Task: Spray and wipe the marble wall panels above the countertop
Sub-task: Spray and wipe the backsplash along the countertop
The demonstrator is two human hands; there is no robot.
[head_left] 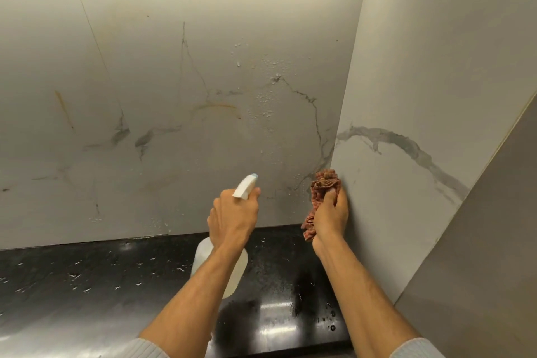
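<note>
Left hand (235, 212) fingers wrapped around spray bottle (220, 267) neck, nozzle aimed at back wall panel (174, 96) ahead of fingertips, droplets there. Right hand (331, 215) fingers clenched on crumpled red cloth (324, 184), pressed in the corner against side panel (406, 125), above black countertop (87, 270).

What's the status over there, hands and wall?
Left hand grips white spray bottle. Right hand presses reddish crumpled cloth into corner. Grey-veined marble back panel beaded with droplets, unwiped. Nothing blocking.
</note>
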